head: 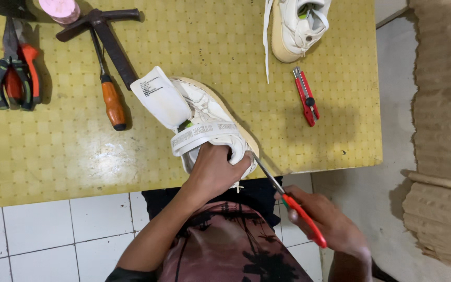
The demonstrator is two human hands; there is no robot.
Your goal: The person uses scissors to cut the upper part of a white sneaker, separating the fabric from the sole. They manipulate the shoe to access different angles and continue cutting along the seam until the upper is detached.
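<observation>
head: right hand point(335, 227) clamped on red-handled scissors point(293, 203), tips seemingly at the sole edge | left hand point(216, 169) wrapped round white shoe point(204, 122) heel, on yellow table point(79, 151) edge | shoe light, soft upper, stiffer sole; heel gives the firm hold

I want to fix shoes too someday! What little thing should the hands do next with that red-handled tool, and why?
Probably push the tool's tip a little deeper along the sole edge. The left hand grips the white shoe at its heel, steadying it on the yellow table, and the right hand has the metal tip right at the sole's edge.
</observation>
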